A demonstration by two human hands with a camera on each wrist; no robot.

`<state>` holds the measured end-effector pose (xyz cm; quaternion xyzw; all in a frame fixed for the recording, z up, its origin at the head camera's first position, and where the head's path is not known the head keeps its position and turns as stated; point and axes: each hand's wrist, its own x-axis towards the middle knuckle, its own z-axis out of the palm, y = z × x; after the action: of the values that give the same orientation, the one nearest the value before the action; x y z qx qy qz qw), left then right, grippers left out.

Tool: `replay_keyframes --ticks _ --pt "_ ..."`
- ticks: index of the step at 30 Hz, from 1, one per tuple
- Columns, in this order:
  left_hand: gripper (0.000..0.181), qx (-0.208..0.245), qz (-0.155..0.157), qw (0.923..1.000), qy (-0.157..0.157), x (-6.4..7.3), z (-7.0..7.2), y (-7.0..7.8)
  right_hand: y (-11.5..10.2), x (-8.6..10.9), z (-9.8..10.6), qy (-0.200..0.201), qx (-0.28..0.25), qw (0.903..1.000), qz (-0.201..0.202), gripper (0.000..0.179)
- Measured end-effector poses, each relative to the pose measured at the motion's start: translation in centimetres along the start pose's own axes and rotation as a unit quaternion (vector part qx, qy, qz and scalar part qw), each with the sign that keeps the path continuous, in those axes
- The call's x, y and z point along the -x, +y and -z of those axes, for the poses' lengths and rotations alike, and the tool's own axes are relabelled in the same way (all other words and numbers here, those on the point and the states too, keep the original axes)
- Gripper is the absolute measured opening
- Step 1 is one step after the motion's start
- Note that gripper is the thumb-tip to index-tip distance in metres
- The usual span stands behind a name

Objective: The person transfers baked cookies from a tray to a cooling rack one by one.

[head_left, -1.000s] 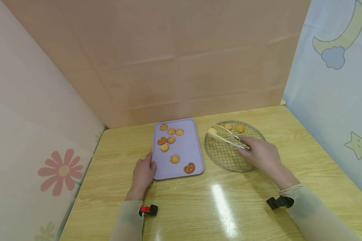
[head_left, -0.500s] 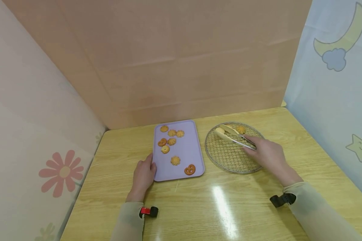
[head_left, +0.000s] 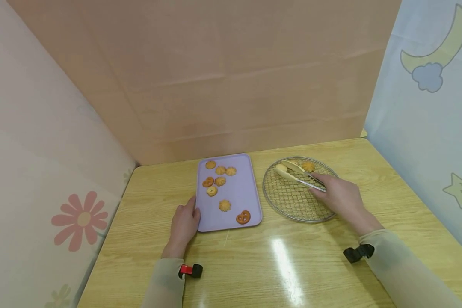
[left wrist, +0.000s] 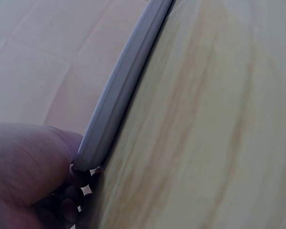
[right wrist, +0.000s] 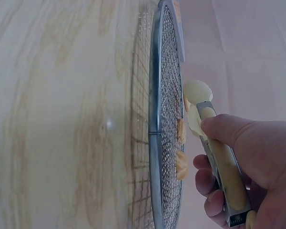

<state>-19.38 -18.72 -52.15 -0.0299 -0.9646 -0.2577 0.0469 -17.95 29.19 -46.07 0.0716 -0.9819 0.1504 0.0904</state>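
My left hand [head_left: 184,223] grips the left edge of a lilac tray [head_left: 239,192] near its front corner; in the left wrist view the thumb lies along the rim and fingers show beneath. My right hand [head_left: 342,193] holds a pair of tongs [right wrist: 227,174] with cream tips and metal arms. A pale round cookie [head_left: 282,167] sits between the tong tips, low over the back left of a round wire rack [head_left: 292,201]. On the rack, right of the tips, is a flower-shaped cookie [head_left: 308,166]. Another cookie [right wrist: 181,131] beside it is mostly hidden by the tongs in the head view.
The tray carries several cookies, with a pretzel [head_left: 243,217] at its front right and another pretzel [head_left: 208,182] on the left side. Tray and rack stand side by side on a wooden table [head_left: 250,265], enclosed by a brown backdrop [head_left: 215,85] and patterned side walls.
My right hand and the tongs have shifted right and slightly toward me over the rack, with the pale cookie between the tips; they then hold still. My left hand stays at the tray's edge.
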Motion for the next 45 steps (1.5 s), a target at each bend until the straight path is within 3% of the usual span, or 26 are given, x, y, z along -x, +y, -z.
replay_keyframes --ticks 22,33,45 --pt "0.049 0.007 0.000 1.0000 -0.002 0.12 0.12 0.17 -0.16 -0.19 -0.47 0.001 0.014 0.9999 0.008 0.051" --pt "0.048 0.005 -0.001 1.0000 0.006 0.04 0.21 0.34 -0.07 -0.23 -0.34 -0.018 0.017 0.9997 -0.001 0.057" --pt "0.048 0.007 0.000 1.0000 0.002 0.03 0.23 0.28 -0.66 -0.36 -0.17 -0.004 0.003 1.0000 -0.007 0.060"
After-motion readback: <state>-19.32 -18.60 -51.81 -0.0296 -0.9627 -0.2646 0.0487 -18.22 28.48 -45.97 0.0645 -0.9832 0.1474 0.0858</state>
